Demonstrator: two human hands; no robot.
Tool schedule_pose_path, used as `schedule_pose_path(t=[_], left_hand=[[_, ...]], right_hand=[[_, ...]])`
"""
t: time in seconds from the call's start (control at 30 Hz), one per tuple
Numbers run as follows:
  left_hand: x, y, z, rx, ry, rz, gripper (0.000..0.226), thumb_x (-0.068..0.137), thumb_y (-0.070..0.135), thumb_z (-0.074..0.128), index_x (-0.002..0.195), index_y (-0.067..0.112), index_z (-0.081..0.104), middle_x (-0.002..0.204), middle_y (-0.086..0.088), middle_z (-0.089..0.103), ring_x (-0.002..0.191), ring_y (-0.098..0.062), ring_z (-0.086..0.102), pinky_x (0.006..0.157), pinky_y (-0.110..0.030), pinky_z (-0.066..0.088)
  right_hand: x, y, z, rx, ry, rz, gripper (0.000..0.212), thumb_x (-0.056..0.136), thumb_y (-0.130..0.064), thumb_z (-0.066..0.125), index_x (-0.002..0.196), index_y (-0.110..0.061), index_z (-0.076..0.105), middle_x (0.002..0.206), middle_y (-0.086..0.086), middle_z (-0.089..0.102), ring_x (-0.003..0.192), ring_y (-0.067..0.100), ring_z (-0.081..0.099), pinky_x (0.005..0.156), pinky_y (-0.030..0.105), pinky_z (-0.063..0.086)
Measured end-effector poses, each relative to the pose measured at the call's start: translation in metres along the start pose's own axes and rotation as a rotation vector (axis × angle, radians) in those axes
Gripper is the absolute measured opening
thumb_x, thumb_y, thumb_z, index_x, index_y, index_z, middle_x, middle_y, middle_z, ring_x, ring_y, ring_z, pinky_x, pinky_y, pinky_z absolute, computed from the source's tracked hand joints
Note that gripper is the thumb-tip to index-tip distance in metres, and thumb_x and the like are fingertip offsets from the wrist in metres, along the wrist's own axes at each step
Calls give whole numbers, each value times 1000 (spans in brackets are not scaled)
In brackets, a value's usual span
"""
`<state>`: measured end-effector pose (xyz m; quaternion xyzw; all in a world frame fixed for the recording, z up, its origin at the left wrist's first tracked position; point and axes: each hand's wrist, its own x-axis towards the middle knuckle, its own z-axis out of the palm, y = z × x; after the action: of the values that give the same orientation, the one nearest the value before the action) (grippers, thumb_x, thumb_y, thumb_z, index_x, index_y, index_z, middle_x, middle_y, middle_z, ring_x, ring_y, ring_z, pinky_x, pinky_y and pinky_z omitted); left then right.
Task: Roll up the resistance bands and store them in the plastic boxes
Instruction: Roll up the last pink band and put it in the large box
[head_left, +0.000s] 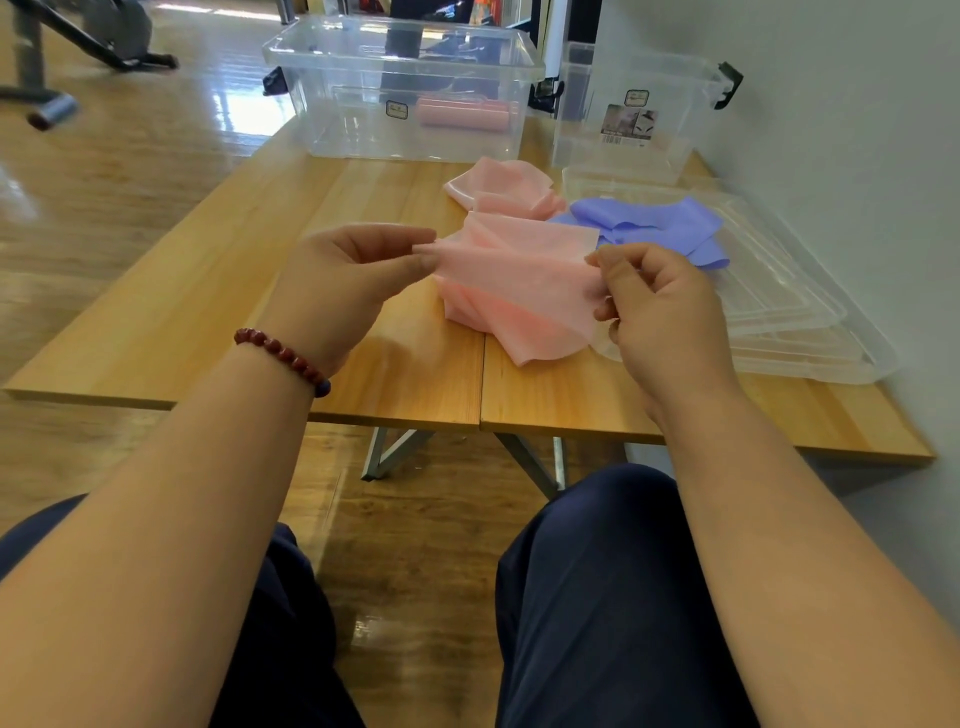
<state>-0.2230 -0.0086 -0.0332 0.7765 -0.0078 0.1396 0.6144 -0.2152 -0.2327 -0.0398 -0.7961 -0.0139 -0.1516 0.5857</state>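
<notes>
Knees in dark trousers (597, 597), and above them two hands stretching a pink band (519, 275) over a wooden table (260, 291).
With a bead bracelet (283, 353) on its wrist, the left hand (343, 275) pinches one edge of the band between thumb and fingers; the right hand (660, 306) pinches the opposite edge, and the rest droops in folds onto the table. A second pink band (504, 187) lies crumpled just behind, a purple band (654, 221) rests on stacked clear lids (810, 322), and a rolled pink band (462, 113) sits inside the big clear box (405, 88), beside a smaller clear box (628, 114).

wooden table (260, 291) | large box (405, 88) | small box (628, 114) | lids (789, 322) | crumpled pink band (498, 189)
</notes>
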Motion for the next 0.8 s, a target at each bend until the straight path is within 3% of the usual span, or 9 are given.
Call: schedule_pose_path(t=[0.13,0.3,0.4,0.53,0.63,0.73,0.8], left_hand=[[0,0,0,29,22,0,12,90,25,67,94,35,70,97,16,70,98,1,62,85,-22,52],[0,0,1,9,35,-8,9,90,26,66,89,34,69,94,16,69,97,-2,62,86,-25,54],[0,0,1,13,27,-4,9,91,26,66,90,34,70,96,11,70,102,-11,63,86,-27,55],[2,0,0,1,20,-12,13,92,23,65,92,35,68,94,9,70,97,-10,64,86,-27,55],[2,1,-1,-16,20,-21,11,92,22,65,92,33,66,90,8,71,93,-11,65,84,-27,55],[0,1,0,-17,38,-19,9,92,22,65,87,29,68,91,8,69,90,-6,64,82,-26,55],[0,1,0,-11,38,-17,7,90,24,67,88,30,69,94,9,70,93,-6,64,83,-25,55]], right_hand=[[-3,0,-1,-19,-48,-7,15,88,-26,72,96,-35,63,98,-7,66,91,4,61,75,18,51],[-2,-2,-1,-58,-8,-15,6,93,-33,66,89,-37,64,89,-16,64,78,-12,56,66,10,47],[-1,-1,-1,-47,10,-11,9,93,-36,65,99,-30,68,99,-8,65,84,-1,57,71,17,47],[0,-2,-1,23,14,20,3,96,-27,63,98,-28,65,82,-13,67,67,-6,59,60,10,45],[-1,-3,-1,51,21,37,8,96,-25,63,90,-31,60,69,-13,66,47,-5,50,51,13,42],[-3,-2,-1,57,33,39,5,94,-29,64,90,-30,65,69,-15,63,51,-8,49,57,14,42],[-4,-2,-1,64,14,30,2,91,-32,68,92,-31,67,79,-15,65,64,-7,55,63,15,44]])
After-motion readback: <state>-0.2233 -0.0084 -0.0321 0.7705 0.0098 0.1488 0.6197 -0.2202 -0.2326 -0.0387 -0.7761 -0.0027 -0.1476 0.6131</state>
